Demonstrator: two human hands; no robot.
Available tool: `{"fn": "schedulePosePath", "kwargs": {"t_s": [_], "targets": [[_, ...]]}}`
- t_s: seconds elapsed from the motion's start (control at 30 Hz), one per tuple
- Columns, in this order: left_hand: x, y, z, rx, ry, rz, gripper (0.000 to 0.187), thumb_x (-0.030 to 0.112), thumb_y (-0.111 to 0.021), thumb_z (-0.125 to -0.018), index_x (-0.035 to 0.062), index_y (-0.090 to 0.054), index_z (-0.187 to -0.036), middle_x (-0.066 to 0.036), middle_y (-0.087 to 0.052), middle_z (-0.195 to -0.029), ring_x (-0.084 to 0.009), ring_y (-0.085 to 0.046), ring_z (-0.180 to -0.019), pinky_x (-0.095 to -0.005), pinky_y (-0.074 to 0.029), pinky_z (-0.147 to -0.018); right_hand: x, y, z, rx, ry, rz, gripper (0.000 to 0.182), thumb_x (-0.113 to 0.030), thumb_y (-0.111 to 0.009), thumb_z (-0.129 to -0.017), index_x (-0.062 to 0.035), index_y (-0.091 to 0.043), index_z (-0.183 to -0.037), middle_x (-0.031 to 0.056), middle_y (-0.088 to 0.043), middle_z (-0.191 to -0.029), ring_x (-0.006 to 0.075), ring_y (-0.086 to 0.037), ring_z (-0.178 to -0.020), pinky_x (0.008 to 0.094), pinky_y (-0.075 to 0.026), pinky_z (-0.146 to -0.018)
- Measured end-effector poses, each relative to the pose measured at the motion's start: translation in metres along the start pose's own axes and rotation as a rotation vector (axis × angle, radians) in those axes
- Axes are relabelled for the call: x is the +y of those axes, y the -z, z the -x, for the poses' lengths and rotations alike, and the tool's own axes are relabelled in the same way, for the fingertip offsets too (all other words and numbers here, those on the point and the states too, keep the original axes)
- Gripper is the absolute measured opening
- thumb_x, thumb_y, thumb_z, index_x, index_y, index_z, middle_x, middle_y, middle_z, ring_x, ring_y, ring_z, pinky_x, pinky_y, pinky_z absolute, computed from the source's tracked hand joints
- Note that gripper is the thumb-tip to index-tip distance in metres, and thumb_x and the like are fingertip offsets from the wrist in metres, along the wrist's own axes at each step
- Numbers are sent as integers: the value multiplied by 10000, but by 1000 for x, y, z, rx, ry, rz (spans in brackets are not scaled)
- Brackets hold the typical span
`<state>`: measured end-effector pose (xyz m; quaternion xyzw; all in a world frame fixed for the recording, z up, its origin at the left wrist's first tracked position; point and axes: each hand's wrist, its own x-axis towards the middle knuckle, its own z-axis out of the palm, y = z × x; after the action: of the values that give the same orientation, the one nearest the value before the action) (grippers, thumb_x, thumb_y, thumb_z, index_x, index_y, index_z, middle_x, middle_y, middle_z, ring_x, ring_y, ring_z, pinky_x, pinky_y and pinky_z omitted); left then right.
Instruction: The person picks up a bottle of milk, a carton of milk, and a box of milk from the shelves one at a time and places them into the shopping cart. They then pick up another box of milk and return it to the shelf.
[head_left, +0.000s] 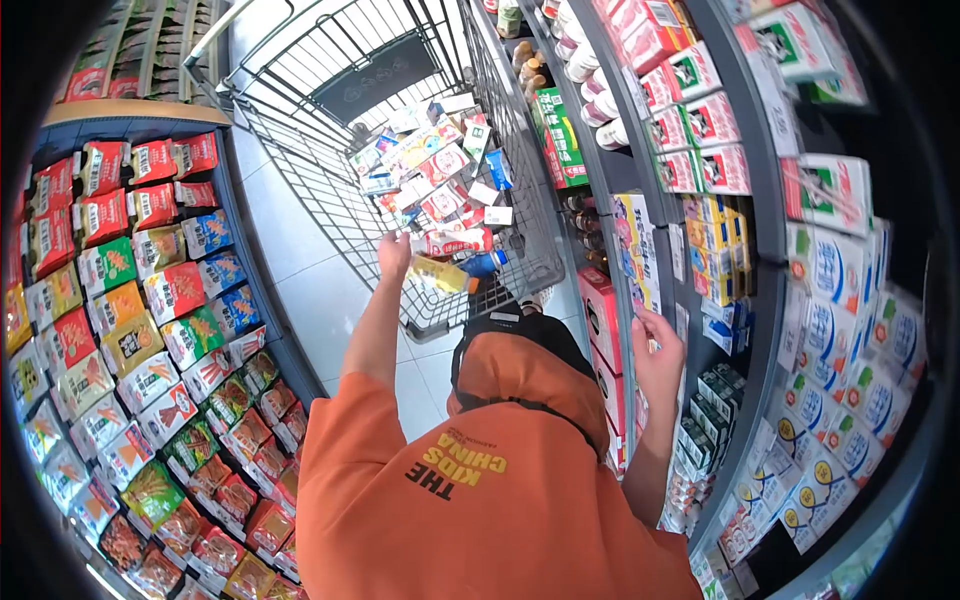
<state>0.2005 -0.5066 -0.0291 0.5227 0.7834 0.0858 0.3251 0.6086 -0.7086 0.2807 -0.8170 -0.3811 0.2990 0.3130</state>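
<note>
Just over the near edge of a wire shopping cart (290,170) is my left hand (395,252), its fingers bent together; whether they grip the cart's rim or anything else cannot be made out. Inside the cart lies a heap of small boxes and packets (430,165). A yellow bottle (440,274) and a blue bottle (483,264) lie nearest me. My right hand (657,348) is raised beside the right shelf, near a yellow and white carton (636,250). Its fingers are curled, and what they hold, if anything, is too small to name.
Shelves of red, green and blue snack packets (130,300) stand on the left. Milk cartons (825,270) and boxed drinks fill the shelves on the right, close to my right arm. Pale floor tiles (325,310) show between the left shelf and the cart.
</note>
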Motion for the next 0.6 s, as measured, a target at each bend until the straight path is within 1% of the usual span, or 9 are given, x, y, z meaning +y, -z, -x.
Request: {"fn": "schedulePosePath", "kwargs": {"t_s": [0.07,0.17,0.23,0.27,0.37,0.47,0.5,0.57,0.6], "targets": [[9,0,-43,-51,82,118,548,345,-661,-857,-104,-606,-1166,-259,-677,-1040,-329,-665,-972,-376,-493,-876,-8,-10,-9,-33,39,70,168,-74,-651,-876,10,-667,-1020,137,-663,-797,218,-642,-707,339,-503,-670],[1,-27,-113,-75,284,686,498,332,-653,-900,-62,-591,-1199,-103,-676,-946,-199,-607,-789,-301,-480,-731,-16,-22,-14,-65,11,128,175,-65,-642,-876,9,-655,-1034,145,-664,-829,239,-648,-722,346,-505,-670],[16,-18,-131,-252,309,710,659,373,-668,-893,-18,-430,-1368,-119,-608,-1123,-223,-585,-958,-345,-471,-810,-20,-26,-16,-92,-55,139,185,-60,-639,-875,11,-645,-1046,148,-664,-851,248,-652,-740,353,-507,-669],[29,-21,-141,-252,512,907,724,387,-671,-891,-5,-367,-1418,-135,-569,-1201,-232,-566,-1028,-367,-468,-845,-24,-28,-19,-99,-83,154,187,-61,-640,-875,12,-643,-1047,149,-661,-851,250,-649,-742,355,-505,-669],[-14,-64,-188,-344,256,684,820,394,-692,-877,24,-266,-1472,-149,-470,-1315,-272,-508,-1138,-457,-458,-915,-31,-35,-17,-93,-134,196,194,-64,-642,-874,18,-635,-1050,153,-651,-850,255,-640,-744,360,-500,-670],[6,-62,-195,-438,-47,167,767,326,-710,-877,78,-293,-1471,-126,-517,-1188,-245,-498,-1030,-395,-472,-894,-25,-37,-13,-50,-99,247,192,-67,-647,-874,26,-635,-1042,163,-651,-847,258,-637,-734,354,-498,-674],[7,-62,-198,-450,-57,171,753,304,-716,-877,96,-302,-1471,-118,-533,-1145,-236,-494,-994,-375,-476,-887,-28,-38,-13,-46,-93,255,185,-66,-649,-874,27,-640,-1035,169,-659,-848,257,-641,-727,347,-501,-676],[-12,-83,-209,-359,240,782,636,262,-714,-881,82,-408,-1408,-107,-577,-1070,-213,-509,-941,-342,-491,-851,-29,-39,-13,-50,-70,253,186,-60,-652,-870,25,-641,-1035,173,-663,-846,252,-644,-719,340,-502,-677],[-1,-73,-200,-371,212,825,582,248,-713,-883,64,-455,-1370,-108,-588,-1058,-210,-521,-940,-337,-498,-839,-28,-41,-12,-66,-75,245,191,-65,-652,-870,28,-636,-1036,172,-655,-847,259,-638,-726,349,-498,-678]]}}
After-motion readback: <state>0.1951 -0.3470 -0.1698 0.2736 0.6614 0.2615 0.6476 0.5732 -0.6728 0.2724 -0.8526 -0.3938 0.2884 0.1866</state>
